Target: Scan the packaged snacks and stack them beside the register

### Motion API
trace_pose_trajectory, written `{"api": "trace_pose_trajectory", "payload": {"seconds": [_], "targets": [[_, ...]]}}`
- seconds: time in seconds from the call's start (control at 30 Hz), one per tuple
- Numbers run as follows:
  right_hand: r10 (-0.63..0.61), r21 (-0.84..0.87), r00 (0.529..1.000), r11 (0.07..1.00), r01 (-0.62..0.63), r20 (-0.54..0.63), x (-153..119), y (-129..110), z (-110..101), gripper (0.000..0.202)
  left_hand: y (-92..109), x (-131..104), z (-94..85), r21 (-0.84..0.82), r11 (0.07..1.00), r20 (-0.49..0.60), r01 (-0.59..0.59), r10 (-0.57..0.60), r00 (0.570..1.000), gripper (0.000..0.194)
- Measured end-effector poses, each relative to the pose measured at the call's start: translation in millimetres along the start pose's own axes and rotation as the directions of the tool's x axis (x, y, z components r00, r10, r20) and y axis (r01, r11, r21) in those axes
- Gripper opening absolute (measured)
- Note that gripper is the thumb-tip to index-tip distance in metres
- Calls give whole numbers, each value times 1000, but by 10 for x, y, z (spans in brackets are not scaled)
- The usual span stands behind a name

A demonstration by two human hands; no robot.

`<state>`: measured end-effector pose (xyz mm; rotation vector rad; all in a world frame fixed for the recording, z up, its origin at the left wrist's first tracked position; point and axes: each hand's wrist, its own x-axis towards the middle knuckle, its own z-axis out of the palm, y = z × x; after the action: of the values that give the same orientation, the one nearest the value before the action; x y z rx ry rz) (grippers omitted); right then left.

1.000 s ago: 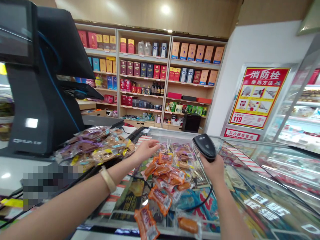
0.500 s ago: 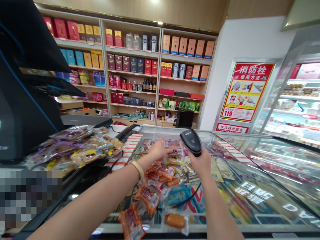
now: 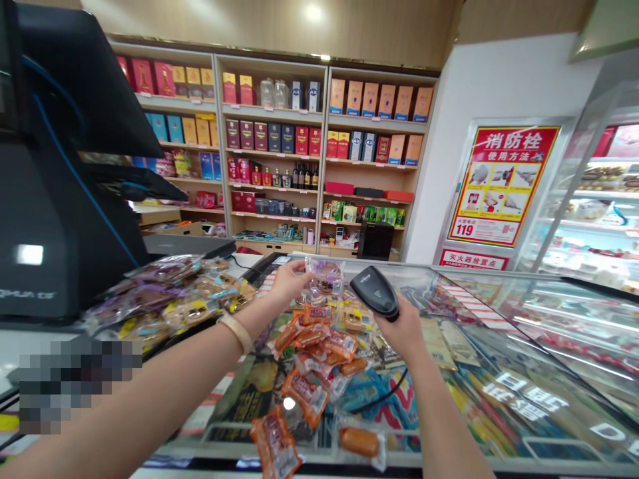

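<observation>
My left hand pinches the edge of a clear packet with purple print, tilted up above the glass counter. My right hand is wrapped round a black barcode scanner, its head pointing up and left toward the packet. Between my arms lie several orange sausage packets in a loose heap. A single sausage in a clear wrapper lies near the front edge. Beside the heap is a flat brown packet. The scanner's cable runs down over the glass.
A pile of clear snack packets sits on the left beside a black register. Shelves of boxes and bottles stand behind. A glass-topped freezer extends right, and a red poster hangs on the wall.
My left hand has moved left and up from the packets and now holds one raised at its edge. The scanner has tilted slightly leftward. The whole view has shifted a little.
</observation>
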<state>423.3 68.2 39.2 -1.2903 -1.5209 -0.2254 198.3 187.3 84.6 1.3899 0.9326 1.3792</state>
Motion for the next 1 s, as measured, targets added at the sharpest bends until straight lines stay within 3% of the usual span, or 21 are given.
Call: {"api": "trace_pose_trajectory", "payload": {"seconds": [0.13,0.3,0.53,0.73,0.83,0.9,1.0], "targets": [[-52,-15,977,998,57,205,-16,-103,21,22,93,105,-291,177,980,5,-93,94,996,51],[-45,-67,935,995,74,353,-30,-176,66,23,114,120,-422,245,957,36,-157,153,988,57],[-13,-60,923,997,39,385,-30,-198,65,22,119,85,-415,271,948,73,-166,152,986,54],[-54,-17,943,998,63,329,-60,-113,86,28,251,-11,-506,171,981,1,-90,91,996,55],[-70,-25,951,996,81,302,-76,-61,96,25,407,-1,-770,81,996,-90,-28,36,995,49],[-74,-29,954,996,86,292,-79,-39,100,19,530,46,-1066,64,998,-229,-18,32,973,45],[-75,-32,958,996,88,277,-74,-28,101,17,677,148,-1626,121,993,-481,-8,65,874,38]]}}
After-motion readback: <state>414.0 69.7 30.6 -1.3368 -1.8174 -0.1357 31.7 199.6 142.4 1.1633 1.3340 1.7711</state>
